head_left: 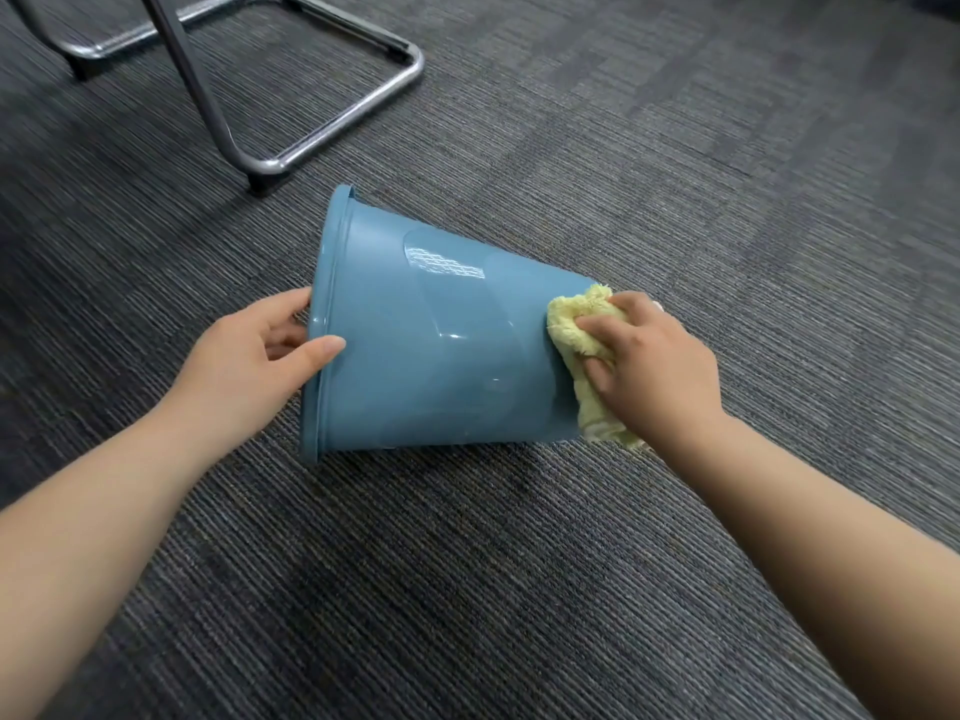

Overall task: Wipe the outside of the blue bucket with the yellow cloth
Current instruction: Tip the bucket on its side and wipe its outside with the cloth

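The blue bucket (431, 335) lies on its side on the grey carpet, its rim to the left and its base to the right. My left hand (254, 350) grips the rim, thumb on the outer wall and fingers inside the mouth. My right hand (649, 366) is closed on the crumpled yellow cloth (582, 330) and presses it against the bucket's wall close to the base. Part of the cloth hangs down beside the base to the carpet. The bucket's inside and base face are hidden.
A chrome tubular chair frame (332, 122) stands on the carpet behind the bucket, at the upper left, its nearest corner close to the bucket's rim. Grey ribbed carpet (467, 563) covers the floor all around.
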{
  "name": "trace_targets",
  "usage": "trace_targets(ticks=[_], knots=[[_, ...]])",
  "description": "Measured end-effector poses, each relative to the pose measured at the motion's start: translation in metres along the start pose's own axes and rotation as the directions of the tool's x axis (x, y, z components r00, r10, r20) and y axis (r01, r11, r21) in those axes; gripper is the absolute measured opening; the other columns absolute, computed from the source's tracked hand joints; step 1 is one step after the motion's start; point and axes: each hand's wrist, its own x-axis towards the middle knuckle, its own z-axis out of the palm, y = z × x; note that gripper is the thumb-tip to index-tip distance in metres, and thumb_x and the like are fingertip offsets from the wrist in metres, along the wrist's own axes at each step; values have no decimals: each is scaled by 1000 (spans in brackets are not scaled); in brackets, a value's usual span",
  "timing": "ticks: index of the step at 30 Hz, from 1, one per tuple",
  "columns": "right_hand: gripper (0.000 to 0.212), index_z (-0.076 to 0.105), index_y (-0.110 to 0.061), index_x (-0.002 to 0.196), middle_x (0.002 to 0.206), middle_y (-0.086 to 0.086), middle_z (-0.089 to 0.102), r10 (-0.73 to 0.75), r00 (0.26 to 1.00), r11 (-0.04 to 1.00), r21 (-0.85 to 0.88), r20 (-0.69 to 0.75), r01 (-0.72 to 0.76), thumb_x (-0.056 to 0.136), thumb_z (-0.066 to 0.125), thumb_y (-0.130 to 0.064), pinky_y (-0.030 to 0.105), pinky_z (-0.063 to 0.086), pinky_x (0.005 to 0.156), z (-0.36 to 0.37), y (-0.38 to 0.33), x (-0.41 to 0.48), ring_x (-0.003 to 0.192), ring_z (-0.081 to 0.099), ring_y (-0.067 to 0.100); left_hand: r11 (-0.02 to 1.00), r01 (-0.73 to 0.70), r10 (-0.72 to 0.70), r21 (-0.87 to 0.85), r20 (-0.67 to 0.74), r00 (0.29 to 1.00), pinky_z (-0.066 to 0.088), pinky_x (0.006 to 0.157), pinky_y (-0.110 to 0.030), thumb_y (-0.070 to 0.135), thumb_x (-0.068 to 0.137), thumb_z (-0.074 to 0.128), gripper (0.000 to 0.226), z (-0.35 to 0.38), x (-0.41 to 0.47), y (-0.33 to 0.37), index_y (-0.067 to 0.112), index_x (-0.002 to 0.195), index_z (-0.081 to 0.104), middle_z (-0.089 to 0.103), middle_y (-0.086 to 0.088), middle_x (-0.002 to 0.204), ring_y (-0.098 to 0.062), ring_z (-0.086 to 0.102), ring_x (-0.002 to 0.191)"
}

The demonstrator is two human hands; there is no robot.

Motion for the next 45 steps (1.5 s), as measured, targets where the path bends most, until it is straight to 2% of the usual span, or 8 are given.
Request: trace_targets(ticks=[4, 7, 9, 14, 24, 30, 37, 45], knots=[[27, 60, -22, 109, 126, 8, 49, -6, 1000, 1000, -26, 9, 6, 83, 55, -28, 31, 33, 62, -1, -3, 5, 105, 49, 33, 998, 39, -48, 55, 176, 983, 45, 67, -5, 9, 68, 71, 42, -3, -9, -10, 44, 80, 53, 59, 23, 83, 17, 58, 66], [26, 60, -22, 108, 124, 9, 50, -7, 1000, 999, -35, 8, 8, 83, 54, -27, 31, 33, 61, -2, -5, 7, 103, 50, 34, 985, 125, -154, 117, 278, 948, 45, 72, -21, 11, 62, 77, 39, -5, -17, -22, 41, 74, 55, 63, 27, 74, 7, 58, 74], [25, 59, -21, 107, 124, 9, 49, -28, 999, 998, -54, 16, 29, 83, 54, -27, 30, 33, 59, -1, -8, 7, 101, 50, 34, 981, 121, -164, 153, 309, 937, 41, 67, -13, 12, 60, 78, 38, -4, -20, -26, 41, 70, 56, 61, 34, 57, 10, 56, 73], [26, 60, -20, 107, 126, 10, 49, -59, 998, 997, -56, 13, 60, 82, 56, -25, 30, 34, 58, -4, -13, 2, 101, 50, 36, 989, 131, -145, 71, 247, 958, 38, 53, 3, 4, 67, 72, 36, 0, -23, -29, 37, 68, 57, 55, 42, 50, 22, 54, 58], [28, 67, -16, 97, 118, 17, 59, -96, 973, 990, 78, -210, 115, 69, 70, -14, 34, 38, 59, -48, -20, -2, 93, 58, 39, 848, 300, -239, -438, 189, 952, 46, 44, -10, 14, 75, 55, 9, -3, -8, 12, 13, 72, 63, 70, 10, 53, 0, 63, 50], [26, 64, -24, 104, 125, 7, 53, -150, 989, 989, -4, -14, 150, 78, 62, -25, 28, 31, 60, -38, -19, -11, 100, 53, 32, 820, 373, -292, -434, 243, 925, 47, 44, -11, 17, 77, 55, 13, 7, -12, 9, 12, 70, 65, 71, 6, 54, -3, 64, 50], [29, 59, -24, 109, 129, 6, 47, -234, 968, 963, -117, 95, 245, 82, 54, -31, 29, 30, 61, -25, -24, -11, 104, 49, 31, 850, 296, -298, -436, 65, 952, 48, 47, -10, 19, 80, 58, 12, 9, -5, 8, 19, 70, 66, 71, 14, 56, 0, 65, 55], [25, 60, -19, 105, 123, 10, 49, -118, 992, 976, -182, 34, 122, 85, 51, -30, 30, 29, 59, -16, -17, 5, 100, 49, 34, 913, 268, -192, -307, 254, 948, 49, 59, -12, 3, 71, 64, 34, -10, -10, 2, 34, 85, 60, 72, 23, 70, 3, 66, 71]])
